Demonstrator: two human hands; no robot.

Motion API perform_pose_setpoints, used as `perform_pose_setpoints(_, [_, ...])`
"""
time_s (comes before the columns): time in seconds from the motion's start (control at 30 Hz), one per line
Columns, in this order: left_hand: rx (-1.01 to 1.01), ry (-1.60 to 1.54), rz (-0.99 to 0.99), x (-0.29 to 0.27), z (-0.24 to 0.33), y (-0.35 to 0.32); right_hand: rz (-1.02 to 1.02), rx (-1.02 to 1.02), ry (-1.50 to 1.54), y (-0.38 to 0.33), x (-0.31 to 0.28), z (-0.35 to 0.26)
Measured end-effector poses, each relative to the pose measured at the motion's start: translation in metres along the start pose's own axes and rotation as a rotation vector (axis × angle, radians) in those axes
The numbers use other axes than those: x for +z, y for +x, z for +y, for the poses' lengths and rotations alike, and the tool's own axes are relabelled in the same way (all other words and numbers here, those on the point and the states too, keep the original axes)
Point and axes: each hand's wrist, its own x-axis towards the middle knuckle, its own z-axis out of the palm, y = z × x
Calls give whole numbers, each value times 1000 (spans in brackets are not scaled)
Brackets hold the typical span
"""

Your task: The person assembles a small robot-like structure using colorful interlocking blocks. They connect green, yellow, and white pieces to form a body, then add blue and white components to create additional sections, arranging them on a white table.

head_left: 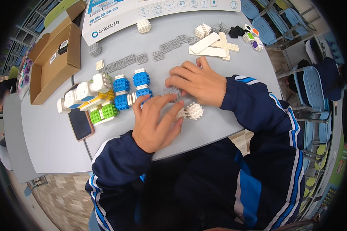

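A grey studded block (171, 92) sits on the table between my two hands. My right hand (200, 81) curls over it, thumb and fingers closed on its sides. From the lower left my left hand (155, 122) reaches in with its fingers spread, a fingertip close to the grey block; whether it touches cannot be made out. Just below are a white studded cube (194, 111) and a smaller white piece, partly hidden by my left fingers. Beside my left hand stand blue studded cubes (122, 101) joined with white connectors.
Left of them lies a build of white, yellow and green cubes (110, 110) by a phone (81, 124). Flat grey tiles (142, 58) run in a row beyond. Cream beams (208, 51), an open cardboard box (59, 61) and a large white box (123, 26) lie farther off.
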Motion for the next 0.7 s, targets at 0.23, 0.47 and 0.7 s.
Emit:
perform_pose_setpoints(0.23, [-60, -8, -37, 6, -10, 4, -35, 5, 207, -3, -6, 1])
perform_pose_setpoints(0.47, [-85, 1, -114, 2, -11, 8, -26, 47, 424, -32, -28, 25])
perform_pose_setpoints(0.7, [-82, 0, -181, 3, -12, 10, 108, 73, 549, -53, -16, 42])
